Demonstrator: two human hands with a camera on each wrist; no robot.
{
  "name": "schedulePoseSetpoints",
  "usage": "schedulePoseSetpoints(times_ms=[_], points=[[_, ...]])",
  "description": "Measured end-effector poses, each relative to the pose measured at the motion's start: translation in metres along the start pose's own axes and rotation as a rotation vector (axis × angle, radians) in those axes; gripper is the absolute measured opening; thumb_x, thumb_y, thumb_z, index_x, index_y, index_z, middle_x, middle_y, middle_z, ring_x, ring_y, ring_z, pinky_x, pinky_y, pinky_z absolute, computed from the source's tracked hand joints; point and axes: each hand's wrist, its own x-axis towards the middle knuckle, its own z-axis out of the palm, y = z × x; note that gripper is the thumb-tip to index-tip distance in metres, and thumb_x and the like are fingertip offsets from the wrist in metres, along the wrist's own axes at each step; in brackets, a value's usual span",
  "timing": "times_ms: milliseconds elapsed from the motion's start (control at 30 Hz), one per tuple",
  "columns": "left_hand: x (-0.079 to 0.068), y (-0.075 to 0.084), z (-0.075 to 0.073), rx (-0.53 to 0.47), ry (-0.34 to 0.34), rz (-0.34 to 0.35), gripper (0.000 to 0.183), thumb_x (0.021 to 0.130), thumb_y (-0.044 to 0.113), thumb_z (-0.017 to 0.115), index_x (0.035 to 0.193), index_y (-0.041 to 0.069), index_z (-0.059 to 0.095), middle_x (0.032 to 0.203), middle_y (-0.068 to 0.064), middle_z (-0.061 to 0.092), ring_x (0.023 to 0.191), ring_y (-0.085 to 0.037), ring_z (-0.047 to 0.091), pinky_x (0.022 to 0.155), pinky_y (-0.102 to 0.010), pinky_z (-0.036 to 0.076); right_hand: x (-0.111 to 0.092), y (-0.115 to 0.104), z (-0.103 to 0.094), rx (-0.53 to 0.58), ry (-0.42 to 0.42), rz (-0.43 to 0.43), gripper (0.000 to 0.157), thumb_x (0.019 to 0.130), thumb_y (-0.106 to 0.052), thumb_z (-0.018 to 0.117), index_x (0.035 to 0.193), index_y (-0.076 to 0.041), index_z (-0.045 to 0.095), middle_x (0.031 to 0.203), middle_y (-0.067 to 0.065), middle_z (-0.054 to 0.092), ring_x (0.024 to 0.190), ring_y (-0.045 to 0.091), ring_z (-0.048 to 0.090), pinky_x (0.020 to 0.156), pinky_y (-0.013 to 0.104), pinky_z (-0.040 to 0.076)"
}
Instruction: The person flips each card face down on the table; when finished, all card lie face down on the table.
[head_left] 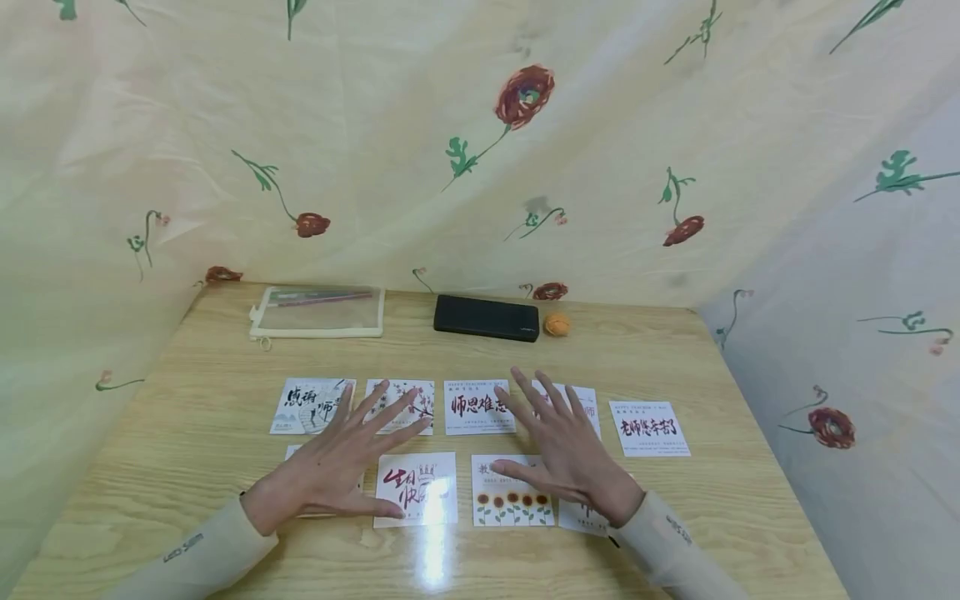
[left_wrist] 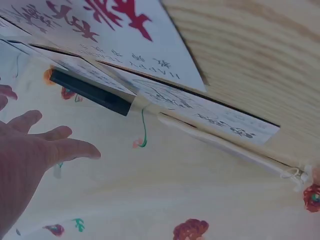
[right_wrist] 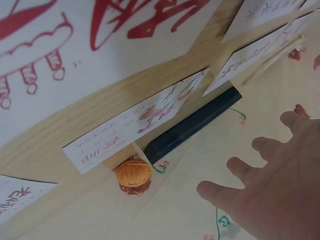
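Square printed greeting cards lie in two rows on the wooden table. With fingers spread, my left hand (head_left: 341, 467) is over the left cards, partly covering a landscape card (head_left: 296, 415) and a blossom card (head_left: 425, 408); its thumb overlaps a red-lettered card (head_left: 435, 492). My right hand (head_left: 566, 454), fingers also spread, overlaps the sunflower card (head_left: 512, 507) and a card (head_left: 588, 404) behind it. Neither hand holds anything. Both wrist views show the fingers (left_wrist: 75, 149) extended and apart from the cards. Another red-lettered card (head_left: 472, 408) lies between the hands, and one (head_left: 652, 429) lies far right.
Along the back of the table (head_left: 210, 358) are a translucent zip pouch (head_left: 322, 321) with pencils inside, a black case (head_left: 486, 317) and a small orange yarn ball (head_left: 557, 324). A flowered cloth (head_left: 375, 167) hangs behind and at the sides.
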Motion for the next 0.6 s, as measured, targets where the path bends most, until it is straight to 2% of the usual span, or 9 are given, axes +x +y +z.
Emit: schedulePoseSetpoints(times_ms=[167, 333, 500, 600], points=[[-0.001, -0.002, -0.002, -0.110, -0.019, -0.050, 0.105, 0.082, 0.077, 0.069, 0.167, 0.035, 0.023, 0.178, 0.000, 0.011, 0.162, -0.046, 0.013, 0.121, -0.082, 0.006, 0.005, -0.001, -0.004, 0.016, 0.011, 0.000, 0.096, 0.090, -0.083, 0.050, 0.168, -0.037, 0.016, 0.179, 0.000, 0.005, 0.163, 0.040, 0.016, 0.124, 0.074, 0.023], [-0.007, -0.005, -0.007, -0.250, 0.031, -0.126, 0.090, 0.096, 0.063, 0.064, 0.168, 0.034, 0.018, 0.178, 0.002, 0.010, 0.161, -0.044, 0.018, 0.124, -0.077, 0.014, 0.011, -0.002, -0.010, 0.082, 0.077, -0.040, 0.095, 0.091, -0.077, 0.057, 0.167, -0.032, 0.022, 0.178, 0.002, 0.012, 0.161, 0.038, 0.024, 0.124, 0.069, 0.027], [-0.012, -0.010, -0.016, -0.443, 0.133, -0.258, 0.080, 0.103, 0.053, 0.061, 0.168, 0.036, 0.017, 0.177, 0.002, 0.015, 0.160, -0.039, 0.025, 0.123, -0.070, 0.029, 0.022, -0.008, -0.015, 0.206, 0.115, -0.072, 0.088, 0.097, -0.064, 0.060, 0.168, -0.029, 0.021, 0.177, 0.001, 0.019, 0.159, 0.031, 0.030, 0.122, 0.063, 0.036], [-0.014, -0.014, -0.021, -0.536, 0.233, -0.323, 0.077, 0.103, 0.044, 0.065, 0.167, 0.029, 0.025, 0.173, -0.005, 0.028, 0.157, -0.038, 0.032, 0.121, -0.066, 0.035, 0.030, -0.014, -0.017, 0.316, 0.117, -0.065, 0.081, 0.101, -0.056, 0.062, 0.167, -0.026, 0.024, 0.175, -0.001, 0.023, 0.159, 0.027, 0.032, 0.122, 0.059, 0.039]])
